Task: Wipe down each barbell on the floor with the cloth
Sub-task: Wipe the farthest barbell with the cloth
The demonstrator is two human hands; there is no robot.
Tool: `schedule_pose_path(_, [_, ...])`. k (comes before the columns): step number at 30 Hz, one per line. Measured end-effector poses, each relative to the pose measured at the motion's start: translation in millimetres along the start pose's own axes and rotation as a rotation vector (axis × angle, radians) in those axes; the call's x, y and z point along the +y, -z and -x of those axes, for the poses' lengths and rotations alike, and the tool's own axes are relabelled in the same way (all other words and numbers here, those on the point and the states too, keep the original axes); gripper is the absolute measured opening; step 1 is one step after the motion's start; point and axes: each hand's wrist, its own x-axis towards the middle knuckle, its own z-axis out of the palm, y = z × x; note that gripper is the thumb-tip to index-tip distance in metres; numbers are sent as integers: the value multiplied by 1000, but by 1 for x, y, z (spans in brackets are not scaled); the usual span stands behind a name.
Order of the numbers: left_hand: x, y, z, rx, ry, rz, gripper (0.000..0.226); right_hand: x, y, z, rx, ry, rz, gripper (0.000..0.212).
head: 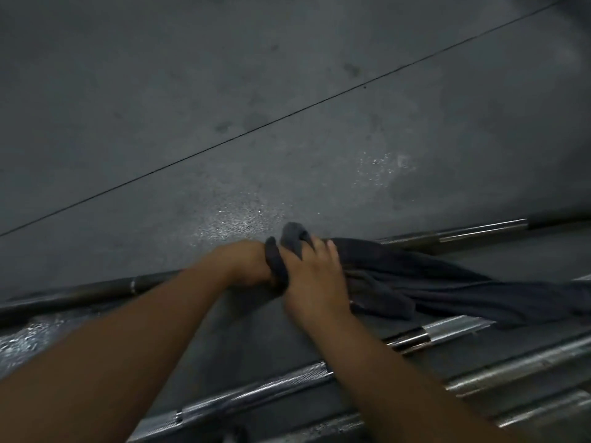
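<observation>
A dark grey cloth [425, 282] lies bunched over the farthest barbell [96, 290], a dark bar that runs from lower left to upper right across the floor. My left hand [248, 263] grips the bar and the cloth's end, fingers hidden underneath. My right hand [311, 273] holds the cloth wrapped round the bar right beside it, fingers curled over the fabric. A silver knurled barbell [256, 388] lies nearer me, partly under my right forearm. More chrome bars [518, 372] lie at the lower right.
Dark rubber floor [287, 91] with a thin seam running diagonally fills the upper view. Wet or shiny specks mark the floor just beyond my hands and at the lower left.
</observation>
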Motion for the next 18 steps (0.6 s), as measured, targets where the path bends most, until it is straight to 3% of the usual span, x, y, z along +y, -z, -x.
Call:
schedule_pose_path(2, [-4, -1, 5, 16, -23, 20, 42, 27, 12, 8, 45, 57, 12, 63])
schedule_pose_path(5, [-28, -34, 25, 488, -39, -174, 33, 94, 29, 21, 50, -190, 121, 66])
schedule_pose_path(7, [-39, -56, 36, 701, -102, -269, 32, 95, 26, 19, 17, -353, 109, 66])
schedule_pose_path(8, [-42, -56, 36, 687, -96, -281, 32, 77, 20, 14, 14, -381, 112, 66])
schedule_pose_path(10, [-41, -38, 24, 485, -49, -280, 32, 31, 7, 6, 4, -303, 93, 67])
schedule_pose_path(13, [-43, 6, 5, -87, -23, 87, 29, 8, 8, 8, -85, -6, 41, 75])
schedule_pose_path(14, [-43, 12, 2, -204, -8, 156, 28, 22, 14, 10, -68, 21, 72, 77])
schedule_pose_path(15, [-41, 15, 3, -206, 0, 168, 28, 43, 20, 10, -35, -19, 93, 76])
schedule_pose_path(16, [-42, 9, 7, -102, 8, 121, 31, 67, 27, 12, -8, -100, 109, 73])
schedule_pose_path(18, [-40, -21, 25, 314, -22, -146, 32, 103, 32, 16, 38, -268, 162, 61])
